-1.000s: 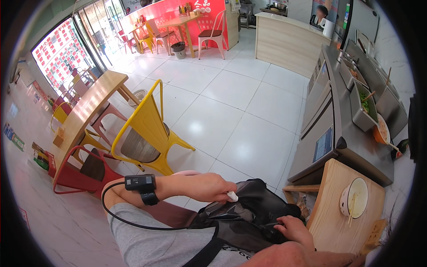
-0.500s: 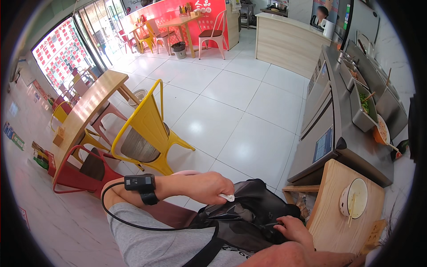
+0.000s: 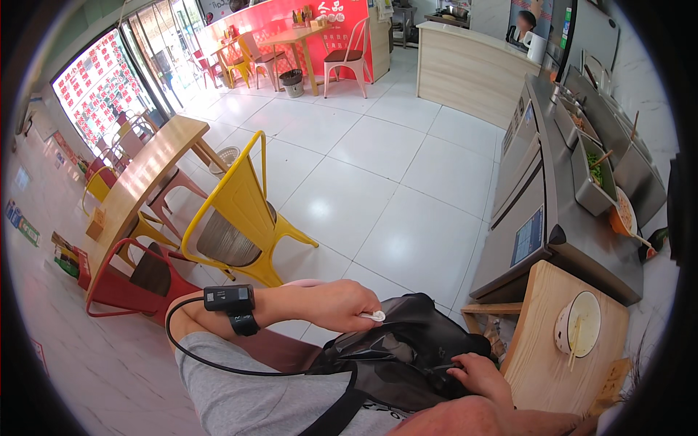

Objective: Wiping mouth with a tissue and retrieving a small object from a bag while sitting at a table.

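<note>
My left hand [image 3: 345, 305] is closed, with the end of a small white thing [image 3: 376, 316], like a crumpled tissue, sticking out past the thumb. Under it, over my lap, lies a black bag [image 3: 436, 327] of thin, partly see-through material with a strap. At the bag's right side is my right hand [image 3: 480, 374], its fingers curled at a dark part of the bag; what they grip there I cannot make out. A black device [image 3: 228, 298] with a cable is strapped round my left forearm.
Beside my right hand stands a wooden table [image 3: 542, 320] with a bowl [image 3: 578, 323] and chopsticks. Beyond it is a steel counter [image 3: 582, 247] with food trays. A yellow chair [image 3: 243, 211] and a red chair [image 3: 138, 280] stand left by a long table [image 3: 156, 156]. A person [image 3: 525, 27] is behind the far counter.
Hardly anything differs. The white thing in my left hand is tilted slightly higher at its tip; my right hand has stayed in place.
</note>
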Demonstrator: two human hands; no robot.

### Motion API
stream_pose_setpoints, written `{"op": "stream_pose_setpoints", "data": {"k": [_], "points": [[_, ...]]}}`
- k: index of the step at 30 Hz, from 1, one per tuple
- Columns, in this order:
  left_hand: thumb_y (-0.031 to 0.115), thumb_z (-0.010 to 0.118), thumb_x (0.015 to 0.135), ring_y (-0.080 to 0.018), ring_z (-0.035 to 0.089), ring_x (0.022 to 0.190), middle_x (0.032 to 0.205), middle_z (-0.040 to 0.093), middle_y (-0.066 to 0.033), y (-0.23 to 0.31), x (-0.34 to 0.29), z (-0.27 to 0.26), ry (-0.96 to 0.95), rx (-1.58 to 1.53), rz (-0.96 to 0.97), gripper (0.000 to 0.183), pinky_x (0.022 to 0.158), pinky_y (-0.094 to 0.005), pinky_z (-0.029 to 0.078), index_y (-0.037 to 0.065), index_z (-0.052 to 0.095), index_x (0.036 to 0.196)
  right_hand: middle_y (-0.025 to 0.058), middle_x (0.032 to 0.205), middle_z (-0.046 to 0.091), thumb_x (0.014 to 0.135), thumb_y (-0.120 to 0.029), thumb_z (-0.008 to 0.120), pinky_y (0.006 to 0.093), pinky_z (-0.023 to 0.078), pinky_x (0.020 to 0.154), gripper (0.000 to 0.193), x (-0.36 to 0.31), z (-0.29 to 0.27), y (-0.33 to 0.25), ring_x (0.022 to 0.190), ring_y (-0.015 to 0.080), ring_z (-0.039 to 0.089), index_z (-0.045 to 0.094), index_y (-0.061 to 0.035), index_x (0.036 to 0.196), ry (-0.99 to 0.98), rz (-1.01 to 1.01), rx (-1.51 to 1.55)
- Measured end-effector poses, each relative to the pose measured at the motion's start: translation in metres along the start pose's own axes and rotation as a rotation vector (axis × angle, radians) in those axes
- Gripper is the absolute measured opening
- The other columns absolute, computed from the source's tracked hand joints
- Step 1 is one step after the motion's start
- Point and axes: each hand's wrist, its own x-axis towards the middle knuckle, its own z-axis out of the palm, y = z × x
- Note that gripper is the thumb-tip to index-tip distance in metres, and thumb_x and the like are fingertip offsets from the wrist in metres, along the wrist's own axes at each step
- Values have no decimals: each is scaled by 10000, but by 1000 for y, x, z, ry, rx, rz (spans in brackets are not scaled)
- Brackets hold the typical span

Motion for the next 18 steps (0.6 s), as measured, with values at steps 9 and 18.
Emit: {"op": "stream_pose_setpoints", "data": {"k": [9,18], "points": [[316,545,972,-372,587,759,828,611,-167,2,0,-2,-30,10,-19,327,664,-408,460,5,624,911,163,1073,664,888,-382,650,422,494,903,411,0,0,-1,1048,347,615,670,-51,1130,4,-3,-3],[316,545,974,-370,594,768,839,627,-166,4,0,-3,-49,23,-35,323,676,-398,469,10,637,931,166,1071,663,885,-374,656,422,495,897,406,1,-1,-1,1042,349,617,673,-50,1127,1,1,2]]}}
